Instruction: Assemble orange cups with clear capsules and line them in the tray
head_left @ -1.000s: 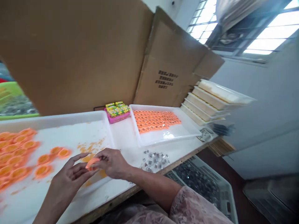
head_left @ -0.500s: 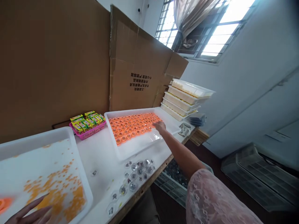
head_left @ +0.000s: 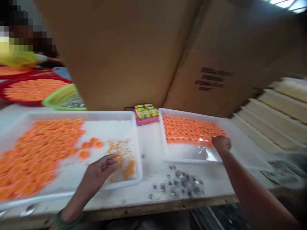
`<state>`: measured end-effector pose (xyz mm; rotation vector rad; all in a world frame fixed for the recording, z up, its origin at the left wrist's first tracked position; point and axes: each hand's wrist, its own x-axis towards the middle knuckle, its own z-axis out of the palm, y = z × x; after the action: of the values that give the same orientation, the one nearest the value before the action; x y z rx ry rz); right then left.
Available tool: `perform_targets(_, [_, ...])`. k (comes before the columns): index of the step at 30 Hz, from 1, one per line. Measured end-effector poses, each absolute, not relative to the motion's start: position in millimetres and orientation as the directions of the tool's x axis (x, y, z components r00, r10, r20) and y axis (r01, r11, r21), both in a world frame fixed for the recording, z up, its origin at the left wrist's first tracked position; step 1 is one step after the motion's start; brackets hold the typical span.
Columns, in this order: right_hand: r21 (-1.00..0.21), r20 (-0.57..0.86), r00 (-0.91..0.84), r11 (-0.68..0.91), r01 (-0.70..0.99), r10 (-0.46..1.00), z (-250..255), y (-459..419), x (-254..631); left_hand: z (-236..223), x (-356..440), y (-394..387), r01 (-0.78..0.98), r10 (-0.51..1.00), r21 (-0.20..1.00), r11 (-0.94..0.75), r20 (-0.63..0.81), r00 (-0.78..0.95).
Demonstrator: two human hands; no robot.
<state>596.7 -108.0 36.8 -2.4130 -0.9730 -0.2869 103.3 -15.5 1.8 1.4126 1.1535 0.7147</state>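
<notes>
My left hand (head_left: 102, 167) hovers over the left white tray (head_left: 138, 150), its fingers loosely bent and apart with nothing visible in them. Beneath and beside its fingertips lie small orange-yellow bits (head_left: 128, 169). Left of it are a few loose round orange pieces (head_left: 83, 154) and a large spread of the same orange pieces (head_left: 43, 156). My right hand (head_left: 222, 143) is closed at the right end of tight rows of orange pieces (head_left: 189, 131) in the right white tray (head_left: 192, 160). Its fingertips are hidden, so what they hold cannot be made out.
Clear round plastic pieces (head_left: 183, 182) lie near the table's front edge. A pink basket (head_left: 146, 121) of small yellow-green boxes stands between the trays. Stacked trays (head_left: 271, 118) rise at right, cardboard (head_left: 134, 57) stands behind. A person (head_left: 26, 41) is at far left beside a red basin (head_left: 35, 101).
The view has swung left and blurred, bringing the orange pieces in the left tray into sight. My left hand shows more fully; my right hand stays at the end of the rows.
</notes>
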Motion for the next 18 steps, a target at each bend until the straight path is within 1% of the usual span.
perform_targets(2, [-0.416, 0.431, 0.714, -0.580, 0.700, 0.552, 34, -72, 574, 8, 104, -14, 0.199, 0.890, 0.974, 0.106, -0.182, 0.419])
perform_targets(4, [-0.432, 0.490, 0.634, -0.465, 0.773, 0.598, 32, -34, 526, 11, 102, -13, 0.165, 0.859, 0.981, 0.098, -0.167, 0.484])
perform_targets(5, [-0.452, 0.527, 0.524, -0.301, 0.840, 0.669, 33, -16, 492, 12, 101, -14, 0.150, 0.845, 0.984, 0.093, -0.157, 0.510])
perform_targets(6, [-0.461, 0.530, 0.368, -0.104, 0.881, 0.764, 33, 2, 454, 12, 99, -15, 0.134, 0.835, 0.987, 0.085, -0.144, 0.531])
perform_targets(7, [-0.464, 0.487, 0.191, 0.067, 0.883, 0.852, 32, 20, 412, 13, 97, -16, 0.116, 0.828, 0.990, 0.077, -0.128, 0.546])
perform_targets(8, [-0.474, 0.405, -0.006, 0.216, 0.854, 0.914, 29, 36, 370, 13, 95, -17, 0.093, 0.826, 0.993, 0.068, -0.108, 0.553])
perform_targets(9, [-0.488, 0.320, -0.157, 0.305, 0.818, 0.934, 26, 51, 330, 14, 93, -18, 0.069, 0.831, 0.996, 0.059, -0.087, 0.550])
perform_targets(10, [-0.492, 0.251, -0.242, 0.339, 0.802, 0.937, 20, 64, 292, 14, 92, -19, 0.043, 0.842, 0.998, 0.051, -0.066, 0.535])
perform_targets(11, [-0.471, 0.187, -0.286, 0.341, 0.814, 0.940, 14, 75, 259, 15, 90, -20, 0.017, 0.858, 0.999, 0.043, -0.046, 0.512])
perform_targets(13, [-0.409, 0.063, -0.289, 0.289, 0.865, 0.955, -1, 90, 210, 16, 88, -20, -0.027, 0.888, 0.999, 0.033, -0.016, 0.460])
perform_targets(14, [-0.386, 0.030, -0.281, 0.270, 0.882, 0.959, -9, 95, 195, 16, 87, -21, -0.041, 0.897, 0.999, 0.026, -0.006, 0.442])
perform_targets(16, [-0.364, 0.008, -0.265, 0.249, 0.897, 0.964, -20, 99, 179, 16, 86, -20, -0.057, 0.904, 0.998, 0.015, 0.011, 0.427])
perform_targets(18, [-0.364, 0.019, -0.261, 0.250, 0.897, 0.965, -25, 99, 178, 15, 85, -19, -0.059, 0.910, 0.998, -0.001, 0.025, 0.415])
